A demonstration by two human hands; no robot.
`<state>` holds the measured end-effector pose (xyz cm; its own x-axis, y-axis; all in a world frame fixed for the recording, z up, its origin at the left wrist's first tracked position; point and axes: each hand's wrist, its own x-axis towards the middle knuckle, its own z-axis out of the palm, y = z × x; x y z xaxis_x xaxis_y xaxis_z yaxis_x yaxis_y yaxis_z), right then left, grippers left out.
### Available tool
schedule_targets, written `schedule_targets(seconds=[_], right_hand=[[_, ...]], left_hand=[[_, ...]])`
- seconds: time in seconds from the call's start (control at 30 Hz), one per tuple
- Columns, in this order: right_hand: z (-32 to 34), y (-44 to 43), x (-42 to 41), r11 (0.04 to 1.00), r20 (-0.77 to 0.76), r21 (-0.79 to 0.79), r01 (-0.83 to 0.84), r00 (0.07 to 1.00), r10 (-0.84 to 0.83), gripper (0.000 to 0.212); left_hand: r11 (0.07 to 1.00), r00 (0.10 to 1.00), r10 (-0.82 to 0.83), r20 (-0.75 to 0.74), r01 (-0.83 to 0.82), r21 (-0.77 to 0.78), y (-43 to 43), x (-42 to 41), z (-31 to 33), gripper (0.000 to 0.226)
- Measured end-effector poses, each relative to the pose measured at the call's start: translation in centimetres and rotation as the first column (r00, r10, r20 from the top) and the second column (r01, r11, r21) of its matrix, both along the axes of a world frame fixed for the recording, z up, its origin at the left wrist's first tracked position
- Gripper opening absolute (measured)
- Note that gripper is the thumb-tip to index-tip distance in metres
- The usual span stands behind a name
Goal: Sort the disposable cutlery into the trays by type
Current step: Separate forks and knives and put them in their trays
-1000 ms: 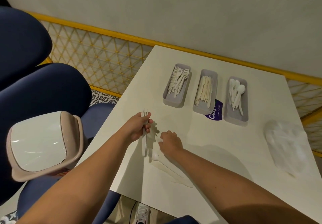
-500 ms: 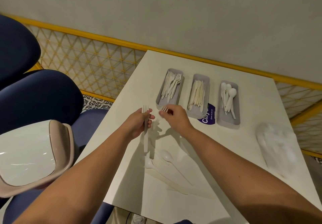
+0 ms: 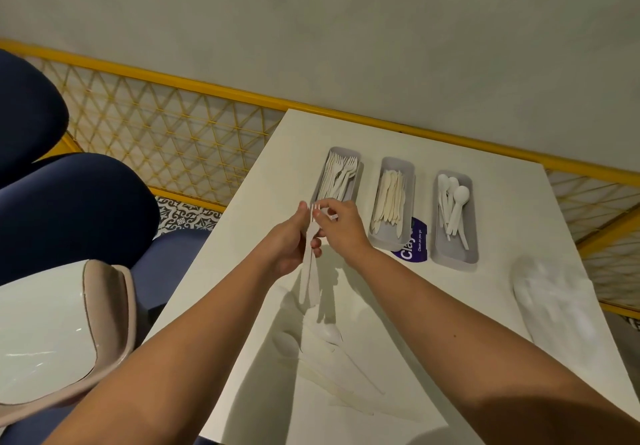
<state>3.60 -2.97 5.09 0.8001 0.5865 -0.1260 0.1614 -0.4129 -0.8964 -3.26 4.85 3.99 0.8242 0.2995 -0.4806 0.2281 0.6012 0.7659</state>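
Whereas a second ago down among the loose white plastic spoons and knives [image 3: 330, 335], now pinches with right hand [image 3: 341, 226] a second white plastic fork [image 3: 314, 282] against the first fork [image 3: 304, 282] clamped in left hand [image 3: 287, 247], just short of the grey oblong fork tray [image 3: 356, 185], likely both bound there.

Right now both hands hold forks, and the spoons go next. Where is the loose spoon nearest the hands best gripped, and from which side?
Probably pinch the spoon by its thin handle, from above on the right. It lies flat, bowl toward the trays, handle running toward the near edge; other cutlery crowds its left side, the right looks free.
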Motion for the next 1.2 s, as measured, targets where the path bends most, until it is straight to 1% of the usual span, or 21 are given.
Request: schedule_targets(seconds=[0.03,0.1,0.17,0.23,0.3,0.37,0.43,0.57,0.67,0.73,0.83,0.9,0.97,1.0,1.07,1.13,1.2], right_hand=[[0.0,0.3,0.0,1.0,-0.039,0.016,0.014,0.999,-0.014,0.022],[0.0,0.6,0.2,0.999,-0.169,0.049,0.019,0.986,-0.01,0.029],[0.0,0.8,0.1,0.999,-0.307,0.048,-0.01,0.952,0.024,0.031],[-0.1,0.7,0.1,0.997,-0.369,-0.002,-0.072,0.927,0.066,0.035],[-0.4,0.7,0.4,0.993,-0.385,-0.04,-0.112,0.919,0.088,0.04],[-0.4,0.6,0.8,0.989,-0.36,-0.045,-0.143,0.925,0.117,0.043],[-0.3,0.5,1.5,0.985,-0.312,-0.034,-0.172,0.938,0.153,0.047],[-0.7,0.8,2.6,0.987,-0.344,0.028,-0.156,0.926,0.156,0.046],[-1.7,1.6,3.7,0.985,-0.265,-0.016,-0.169,0.951,0.159,0.046],[-2.2,2.0,4.5,0.988,-0.223,-0.048,-0.149,0.965,0.135,0.043],[-3.1,3.1,6.6,0.992,-0.165,-0.11,-0.056,0.986,0.038,0.038],[-3.8,3.8,8.3,0.985,-0.116,-0.172,0.028,0.992,-0.048,0.039],[-4.3,4.4,10.0,0.971,-0.1,-0.221,0.093,0.988,-0.118,0.037],[-4.6,4.6,10.7,0.962,-0.091,-0.251,0.112,0.986,-0.138,0.036],[-4.9,5.2,12.0,0.936,-0.057,-0.328,0.127,0.986,-0.154,0.034],[-5.0,5.9,12.8,0.913,-0.031,-0.384,0.136,0.987,-0.16,0.034],[-5.0,6.9,13.4,0.902,-0.003,-0.409,0.138,0.988,-0.152,0.037]], left_hand=[[0.999,1.0,-0.015,0.024,0.015,0.033,0.1,0.3,-0.1,0.037],[0.996,0.998,-0.019,0.06,0.014,0.088,0.3,1.0,-0.4,0.027],[0.997,0.998,0.037,0.058,-0.041,0.067,0.9,1.7,-0.4,0.023],[0.994,0.993,0.111,0.028,-0.111,0.021,1.5,2.4,-0.4,0.019],[0.982,0.982,0.189,0.004,-0.189,0.004,2.0,3.3,-0.3,0.016],[0.972,0.972,0.235,0.005,-0.235,-0.001,2.5,4.4,-0.4,0.013],[0.972,0.972,0.237,0.005,-0.237,0.013,3.1,5.5,-0.4,0.014],[0.976,0.983,0.183,0.002,-0.182,0.119,4.4,7.2,-0.6,0.022],[0.972,0.991,0.129,-0.029,-0.121,0.204,5.3,8.3,-1.1,0.02],[0.961,0.993,0.09,-0.072,-0.068,0.268,5.9,9.0,-1.5,0.02],[0.905,0.98,0.067,-0.19,0.02,0.425,6.9,9.7,-2.2,0.03],[0.845,0.961,0.078,-0.266,0.078,0.53,7.7,9.9,-2.9,0.035],[0.767,0.938,0.039,-0.344,0.192,0.612,8.3,10.0,-3.7,0.04],[0.734,0.926,0.014,-0.377,0.247,0.633,8.5,10.0,-4.0,0.044],[0.697,0.915,-0.036,-0.401,0.311,0.647,8.6,10.1,-4.5,0.049],[0.674,0.917,-0.078,-0.392,0.338,0.657,8.4,10.1,-4.6,0.049],[0.643,0.916,-0.105,-0.386,0.359,0.676,8.2,10.0,-4.6,0.045]])
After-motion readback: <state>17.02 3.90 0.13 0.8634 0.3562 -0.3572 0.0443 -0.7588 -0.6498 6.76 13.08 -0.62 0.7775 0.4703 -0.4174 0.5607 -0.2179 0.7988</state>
